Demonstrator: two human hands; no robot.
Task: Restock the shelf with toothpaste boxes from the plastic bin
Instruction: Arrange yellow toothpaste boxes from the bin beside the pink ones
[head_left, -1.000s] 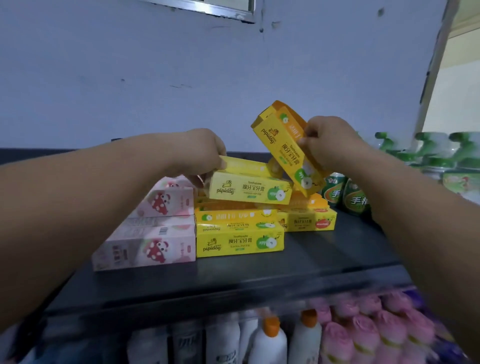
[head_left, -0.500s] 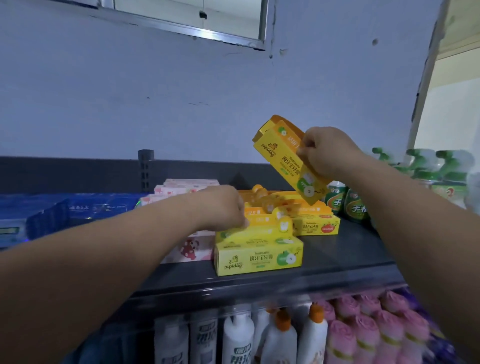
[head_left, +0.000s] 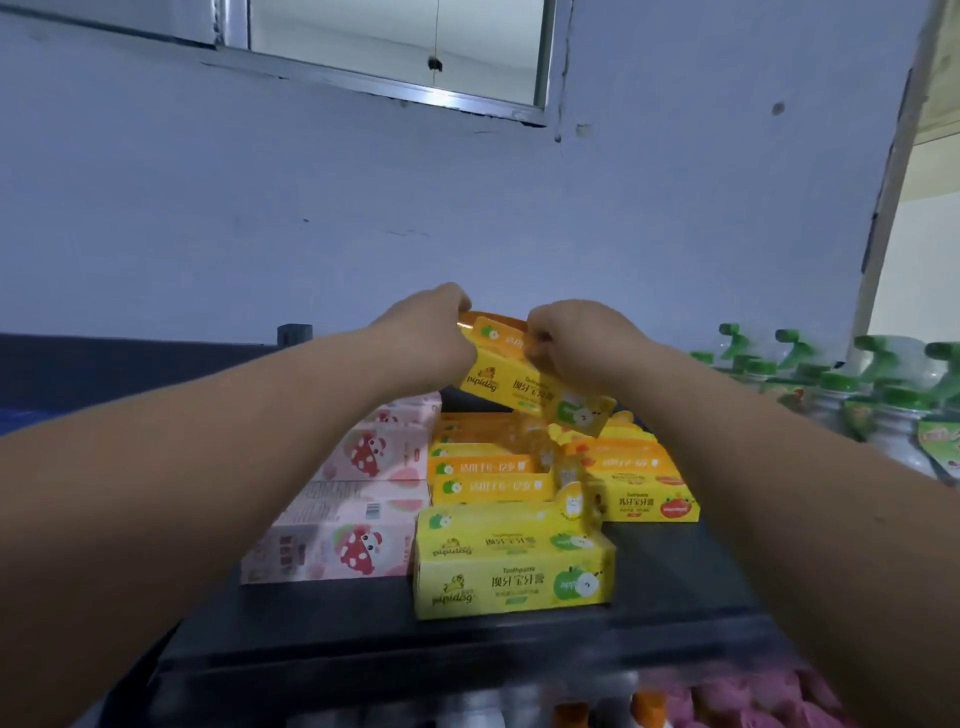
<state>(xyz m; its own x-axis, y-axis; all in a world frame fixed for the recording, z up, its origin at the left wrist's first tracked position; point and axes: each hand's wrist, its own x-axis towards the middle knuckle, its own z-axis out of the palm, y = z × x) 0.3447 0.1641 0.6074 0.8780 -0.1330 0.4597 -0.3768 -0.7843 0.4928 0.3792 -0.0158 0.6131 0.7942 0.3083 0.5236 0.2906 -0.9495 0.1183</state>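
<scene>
Both hands hold one yellow toothpaste box (head_left: 511, 382) in the air above the stacks, tilted down to the right. My left hand (head_left: 426, 338) grips its left end and my right hand (head_left: 576, 343) grips its top right part. Below it, yellow toothpaste boxes (head_left: 511, 564) are stacked at the front of the dark shelf (head_left: 675, 587), with more yellow and orange boxes (head_left: 639, 488) behind. Pink toothpaste boxes (head_left: 343, 525) stand stacked to the left. The plastic bin is out of view.
Green-capped spray bottles (head_left: 857, 384) crowd the shelf's right end. Bottles with orange caps (head_left: 649, 709) and pink packs (head_left: 737, 701) fill the lower shelf. A blue wall and a window frame (head_left: 395, 78) rise behind. A dark post (head_left: 294, 335) stands at the shelf's back.
My left hand has left the front yellow stack and risen to take the left end of the box my right hand held. That box has turned closer to level.
</scene>
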